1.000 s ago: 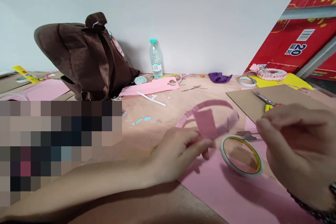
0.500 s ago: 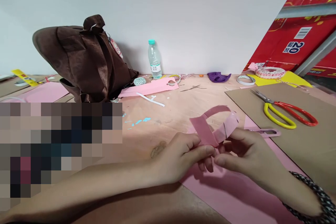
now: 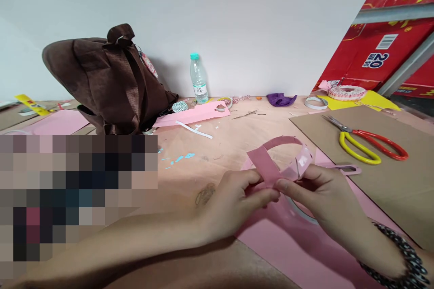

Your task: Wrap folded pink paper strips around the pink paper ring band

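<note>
Your left hand (image 3: 233, 198) grips the pink band (image 3: 286, 141) at its near side, and your right hand (image 3: 325, 198) pinches it at the same crossing, thumb tip pressed on the paper. The band is held up between both hands, over the pink sheet (image 3: 271, 244). Status: the bend is made; the band curves round into a loop. Outstanding, by judgement: the joint at the crossing, since the flat tab (image 3: 262, 166) slants up clear of the curve and the parts seem to meet only under your fingertips. Whether adhesive is in place there cannot be told. Part of a tape roll (image 3: 303, 215) shows just below your right hand; what supports it is hidden. Farther right, a pink handle (image 3: 359, 170) and the scissors (image 3: 351, 131), which lie on the cardboard (image 3: 373, 198), are in neither hand. Beyond, a pink strip (image 3: 193, 115) lies on the surface (image 3: 190, 180), well apart from the band.
</note>
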The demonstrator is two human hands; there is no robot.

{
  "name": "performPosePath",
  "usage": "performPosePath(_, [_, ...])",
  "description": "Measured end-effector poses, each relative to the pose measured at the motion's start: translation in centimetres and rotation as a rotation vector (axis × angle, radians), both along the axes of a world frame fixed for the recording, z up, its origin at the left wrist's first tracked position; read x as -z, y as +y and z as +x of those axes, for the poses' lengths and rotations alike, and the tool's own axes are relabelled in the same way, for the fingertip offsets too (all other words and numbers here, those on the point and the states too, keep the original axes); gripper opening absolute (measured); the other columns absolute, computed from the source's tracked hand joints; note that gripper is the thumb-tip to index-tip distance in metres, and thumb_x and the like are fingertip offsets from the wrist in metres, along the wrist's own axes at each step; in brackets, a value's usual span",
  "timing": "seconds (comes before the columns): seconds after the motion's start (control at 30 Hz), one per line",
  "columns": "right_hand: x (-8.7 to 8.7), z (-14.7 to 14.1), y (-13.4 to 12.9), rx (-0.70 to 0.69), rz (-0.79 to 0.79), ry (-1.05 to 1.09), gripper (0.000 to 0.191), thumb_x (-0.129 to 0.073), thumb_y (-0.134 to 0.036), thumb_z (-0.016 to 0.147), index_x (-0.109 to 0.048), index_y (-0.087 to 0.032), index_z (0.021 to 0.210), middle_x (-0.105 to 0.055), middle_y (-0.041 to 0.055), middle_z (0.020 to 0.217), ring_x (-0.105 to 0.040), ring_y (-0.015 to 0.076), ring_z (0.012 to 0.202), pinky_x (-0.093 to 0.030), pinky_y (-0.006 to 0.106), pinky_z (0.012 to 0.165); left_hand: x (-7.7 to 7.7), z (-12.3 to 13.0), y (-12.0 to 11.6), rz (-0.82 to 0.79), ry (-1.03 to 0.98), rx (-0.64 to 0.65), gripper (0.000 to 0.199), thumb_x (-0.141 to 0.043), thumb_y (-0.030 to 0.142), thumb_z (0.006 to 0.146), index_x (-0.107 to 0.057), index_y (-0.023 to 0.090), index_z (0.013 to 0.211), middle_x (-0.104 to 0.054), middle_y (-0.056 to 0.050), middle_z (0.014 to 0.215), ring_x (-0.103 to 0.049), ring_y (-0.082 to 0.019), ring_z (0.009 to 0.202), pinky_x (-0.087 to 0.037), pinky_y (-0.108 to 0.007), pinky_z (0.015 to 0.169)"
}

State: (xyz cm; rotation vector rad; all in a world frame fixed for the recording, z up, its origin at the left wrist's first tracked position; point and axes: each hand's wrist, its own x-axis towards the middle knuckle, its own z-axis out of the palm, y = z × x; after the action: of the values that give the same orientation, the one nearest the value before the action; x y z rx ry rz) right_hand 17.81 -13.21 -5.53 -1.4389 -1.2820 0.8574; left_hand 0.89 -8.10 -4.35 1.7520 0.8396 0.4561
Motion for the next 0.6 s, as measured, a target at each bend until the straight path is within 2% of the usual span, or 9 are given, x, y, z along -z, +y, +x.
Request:
performPosePath(0.07, [0.1, 0.1, 0.2, -0.087, -0.022, 0.059, 0.029, -0.07, -0.042, 0.076, -0.063, -0.018, 0.061, -0.063, 0.0035, 0.061, -0.058, 0.0148, 0.053, -0.046, 0.022, 0.046, 0.1, 0.1, -0.1, -0.081, -0.127, -0.018, 0.021, -0.059, 0.033, 0.087, -0.065, 0.014, 0.078, -0.064, -0.001, 0.074, -0.059, -0.013, 0.073, -0.045, -0.022, 0.066])
performPosePath(0.17, [0.8, 1.0, 1.1, -0.377, -0.014, 0.197, 0.009, -0.067, -0.03, 0.083, -0.066, -0.021, 0.084, -0.067, 0.0037, 0.08, -0.064, 0.016, 0.069, -0.054, 0.025, 0.062, 0.2, 0.3, -0.2, -0.236, -0.229, 0.029, 0.021, -0.06, 0.032, 0.086, -0.066, 0.013, 0.08, -0.065, -0.002, 0.077, -0.059, -0.012, 0.075, -0.045, -0.022, 0.07])
performPosePath(0.2, [1.1, 1.4, 1.5, -0.473, 0.046, 0.227, 0.018, -0.068, -0.024, 0.082, -0.064, -0.024, 0.1, -0.067, 0.0038, 0.093, -0.065, 0.0168, 0.08, -0.055, 0.027, 0.07, 0.3, 0.3, -0.2, -0.296, -0.236, 0.055, 0.021, -0.061, 0.032, 0.085, -0.067, 0.013, 0.081, -0.065, -0.003, 0.077, -0.059, -0.012, 0.073, -0.045, -0.021, 0.069])
performPosePath(0.27, [1.8, 2.4, 2.2, -0.614, 0.219, 0.235, 0.058, -0.072, -0.017, 0.077, -0.049, -0.033, 0.128, -0.058, 0.004, 0.12, -0.059, 0.0193, 0.106, -0.052, 0.031, 0.087, 0.5, 0.4, -0.1, -0.42, -0.231, 0.096, 0.023, -0.064, 0.035, 0.082, -0.066, 0.012, 0.078, -0.064, -0.003, 0.074, -0.058, -0.011, 0.068, -0.045, -0.022, 0.065])
performPosePath(0.33, [2.2, 3.1, 2.6, -0.708, 0.327, 0.182, 0.075, -0.069, -0.013, 0.075, -0.037, -0.039, 0.138, -0.044, 0.003, 0.138, -0.046, 0.0205, 0.126, -0.046, 0.033, 0.099, 0.5, 0.3, 0.1, -0.49, -0.24, 0.116, 0.03, -0.067, 0.041, 0.078, -0.063, 0.012, 0.072, -0.063, -0.003, 0.068, -0.057, -0.012, 0.061, -0.046, -0.023, 0.06])
performPosePath(0.4, [2.2, 3.5, 2.8, -0.743, 0.372, 0.048, 0.074, -0.063, -0.007, 0.076, -0.039, -0.04, 0.138, -0.037, 0.0013, 0.145, -0.036, 0.02, 0.134, -0.042, 0.034, 0.103, 0.4, 0.2, 0.4, -0.483, -0.222, 0.133, 0.037, -0.068, 0.048, 0.075, -0.061, 0.012, 0.067, -0.062, -0.003, 0.064, -0.056, -0.013, 0.057, -0.047, -0.025, 0.058])
performPosePath(0.47, [1.8, 3.6, 3.0, -0.741, 0.456, -0.094, 0.061, -0.059, -0.004, 0.08, -0.05, -0.038, 0.13, -0.049, 0.0, 0.134, -0.03, 0.0195, 0.137, -0.042, 0.035, 0.103, -0.1, 0.1, 0.8, -0.44, -0.15, 0.184, 0.038, -0.067, 0.049, 0.076, -0.061, 0.013, 0.064, -0.061, -0.003, 0.061, -0.056, -0.012, 0.056, -0.046, -0.026, 0.058])
performPosePath(0.53, [1.3, 3.5, 3.1, -0.695, 0.465, -0.185, 0.039, -0.056, -0.008, 0.086, -0.063, -0.034, 0.115, -0.06, 0.0019, 0.117, -0.034, 0.021, 0.135, -0.043, 0.038, 0.1, -0.8, -0.1, 1.3, -0.385, -0.054, 0.25, 0.034, -0.066, 0.043, 0.079, -0.061, 0.013, 0.063, -0.06, -0.001, 0.061, -0.054, -0.011, 0.057, -0.045, -0.024, 0.06])
performPosePath(0.6, [1.1, 3.3, 3.1, -0.543, 0.432, -0.232, 0.023, -0.054, -0.014, 0.09, -0.071, -0.028, 0.096, -0.06, 0.0047, 0.115, -0.045, 0.022, 0.125, -0.045, 0.037, 0.096, -1.4, -0.3, 1.7, -0.327, -0.002, 0.288, 0.028, -0.063, 0.036, 0.082, -0.061, 0.014, 0.065, -0.059, 0.001, 0.06, -0.052, -0.009, 0.057, -0.043, -0.022, 0.059])
